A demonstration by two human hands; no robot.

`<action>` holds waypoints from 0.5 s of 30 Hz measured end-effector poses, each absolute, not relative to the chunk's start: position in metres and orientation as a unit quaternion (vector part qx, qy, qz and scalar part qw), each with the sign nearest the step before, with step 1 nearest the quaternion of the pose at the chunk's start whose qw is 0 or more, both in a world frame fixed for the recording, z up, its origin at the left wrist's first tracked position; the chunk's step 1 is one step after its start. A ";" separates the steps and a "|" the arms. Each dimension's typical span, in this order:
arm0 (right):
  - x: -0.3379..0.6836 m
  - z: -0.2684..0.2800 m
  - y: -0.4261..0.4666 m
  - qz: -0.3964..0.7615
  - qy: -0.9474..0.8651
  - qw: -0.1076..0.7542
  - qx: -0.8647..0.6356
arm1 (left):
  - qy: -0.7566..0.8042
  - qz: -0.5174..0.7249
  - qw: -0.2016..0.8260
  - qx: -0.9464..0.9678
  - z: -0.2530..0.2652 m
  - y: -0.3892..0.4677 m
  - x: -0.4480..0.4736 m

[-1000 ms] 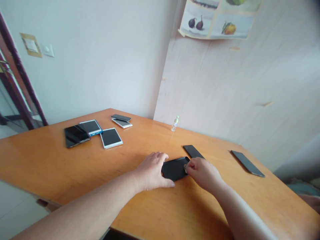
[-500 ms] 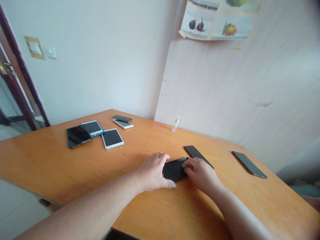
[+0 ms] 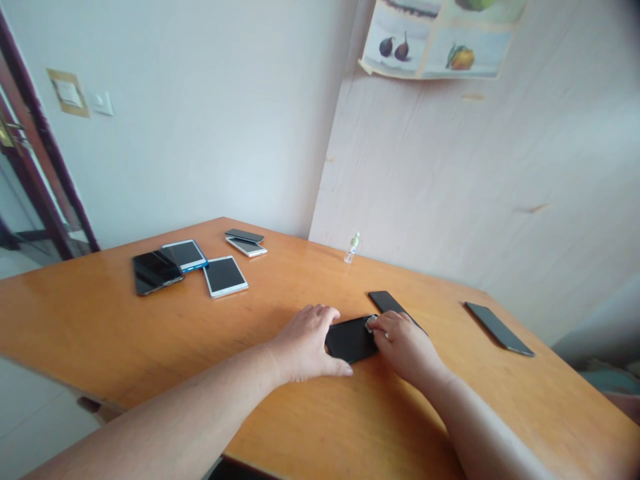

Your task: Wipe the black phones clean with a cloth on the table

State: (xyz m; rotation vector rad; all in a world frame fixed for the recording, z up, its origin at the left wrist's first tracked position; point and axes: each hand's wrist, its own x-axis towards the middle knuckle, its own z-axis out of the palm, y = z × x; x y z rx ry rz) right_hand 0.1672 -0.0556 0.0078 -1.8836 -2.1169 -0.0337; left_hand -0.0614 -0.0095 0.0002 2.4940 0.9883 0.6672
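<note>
A black phone [image 3: 350, 340] lies flat on the wooden table in front of me. My left hand [image 3: 310, 347] grips its left end, with the thumb along the near edge and the fingers at the far edge. My right hand [image 3: 403, 343] is closed on a small whitish wad [image 3: 371, 324], perhaps tissue or cloth, and presses it on the phone near the far right corner. The phone's right end is partly hidden by that hand. Just behind it lies another black phone [image 3: 387, 302], also partly covered.
A dark slim phone [image 3: 499, 329] lies on the right of the table [image 3: 280, 427]. A small clear spray bottle [image 3: 353, 248] stands at the back. To the left are a white tablet [image 3: 226, 276], a blue-edged tablet [image 3: 186, 255], a black tablet [image 3: 157, 272] and two stacked phones [image 3: 247, 247].
My right hand has shifted slightly toward the phone's far edge, and more of the whitish wad shows. My left hand and the phone have stayed in place.
</note>
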 end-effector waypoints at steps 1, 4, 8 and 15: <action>0.160 0.009 -0.058 0.004 -0.761 0.166 -0.627 | 0.350 0.239 0.188 0.886 -0.001 -0.009 -0.061; 0.131 0.016 -0.070 0.065 -0.831 0.196 -0.517 | 0.340 0.254 0.184 0.887 -0.003 -0.008 -0.061; 0.117 0.022 -0.074 0.074 -0.844 0.182 -0.498 | 0.335 0.259 0.181 0.888 -0.002 -0.009 -0.061; 0.160 0.012 -0.058 -0.023 -0.733 0.106 -0.671 | 0.349 0.240 0.188 0.886 0.000 -0.009 -0.062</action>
